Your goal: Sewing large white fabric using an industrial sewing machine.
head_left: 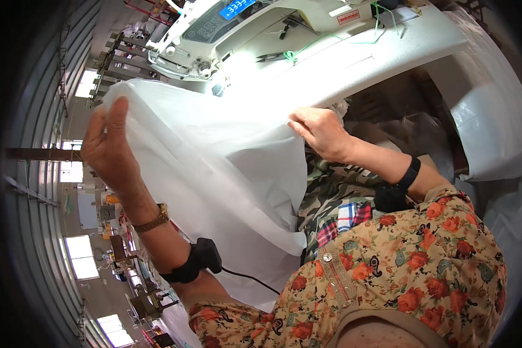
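Observation:
A large sheet of thin white fabric [261, 168] spreads between my two hands and drapes down over my lap. Raised at the left, my left hand [111, 142] grips the fabric's upper edge, thumb up against it. My right hand [325, 132] is closed on the fabric's right side, just in front of the machine bed. Above both hands stands a white sewing machine [206, 36] with a lit blue display. Its needle area [219, 87] sits close behind the fabric, washed out by bright light.
Thread snips [271, 57] with green thread lie on the machine bed. More white sheeting [496, 122] hangs over the table's right end. A black cable [252, 277] runs from my left forearm strap. Other workstations [124, 249] and windows line the left side.

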A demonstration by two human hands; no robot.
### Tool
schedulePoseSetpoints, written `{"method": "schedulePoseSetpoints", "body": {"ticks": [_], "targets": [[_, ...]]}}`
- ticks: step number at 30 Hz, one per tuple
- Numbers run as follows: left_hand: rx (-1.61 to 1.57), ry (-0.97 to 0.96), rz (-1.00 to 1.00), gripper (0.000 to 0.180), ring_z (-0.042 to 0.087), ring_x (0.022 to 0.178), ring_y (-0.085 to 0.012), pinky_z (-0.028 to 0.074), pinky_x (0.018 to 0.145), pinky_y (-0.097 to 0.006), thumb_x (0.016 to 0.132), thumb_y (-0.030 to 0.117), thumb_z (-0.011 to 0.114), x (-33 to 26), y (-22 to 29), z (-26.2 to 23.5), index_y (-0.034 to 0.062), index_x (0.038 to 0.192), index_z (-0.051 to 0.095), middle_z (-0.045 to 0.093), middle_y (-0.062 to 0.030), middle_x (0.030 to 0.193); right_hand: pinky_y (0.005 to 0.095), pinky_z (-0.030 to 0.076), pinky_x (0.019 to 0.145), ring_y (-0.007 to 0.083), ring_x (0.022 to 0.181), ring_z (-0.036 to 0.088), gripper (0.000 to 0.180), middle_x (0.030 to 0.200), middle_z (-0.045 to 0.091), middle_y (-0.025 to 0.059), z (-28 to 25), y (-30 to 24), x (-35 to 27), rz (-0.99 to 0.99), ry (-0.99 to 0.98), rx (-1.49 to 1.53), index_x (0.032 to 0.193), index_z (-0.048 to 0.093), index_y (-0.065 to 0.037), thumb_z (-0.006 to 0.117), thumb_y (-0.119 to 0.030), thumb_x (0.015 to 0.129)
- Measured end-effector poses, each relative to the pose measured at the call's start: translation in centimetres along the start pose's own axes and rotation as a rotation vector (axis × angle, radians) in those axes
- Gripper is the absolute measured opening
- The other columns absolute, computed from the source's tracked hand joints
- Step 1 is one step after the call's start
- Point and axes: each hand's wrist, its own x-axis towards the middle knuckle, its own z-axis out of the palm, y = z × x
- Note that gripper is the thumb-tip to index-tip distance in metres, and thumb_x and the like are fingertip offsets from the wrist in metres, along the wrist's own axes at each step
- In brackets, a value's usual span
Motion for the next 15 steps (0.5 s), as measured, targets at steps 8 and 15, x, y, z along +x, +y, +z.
{"method": "schedulePoseSetpoints", "body": {"ticks": [8, 15], "targets": [[0.0, -0.078, -0.015, 0.016, 0.057, 0.072, -0.0059, 0.046, 0.067, -0.02, 0.089, 0.017, 0.07, 0.6, -0.1, 2.4, 0.0004, 0.089, 0.069, 0.067, -0.0016, 0.079, 0.0309, 0.054, 0.077, 0.0219, 0.088, 0.066, 0.032, 0.103, 0.067, 0.0146, -2.3, -8.1, 0.0, 0.036, -0.232, 0.605, 0.113, 0.061, 0.002, 0.068, -0.018, 0.09], [-0.053, -0.069, -0.053, 0.016, 0.058, 0.072, -0.0057, 0.046, 0.066, -0.02, 0.089, 0.016, 0.07, 0.4, -0.5, 2.2, 0.0002, 0.087, 0.069, 0.066, -0.0023, 0.078, 0.0443, 0.05, 0.071, 0.0388, 0.075, 0.062, 0.031, 0.08, 0.063, 0.0161, 0.9, -12.6, -0.1, 0.186, -0.42, 0.569, 0.105, 0.048, -0.004, 0.066, -0.022, 0.086]]}}
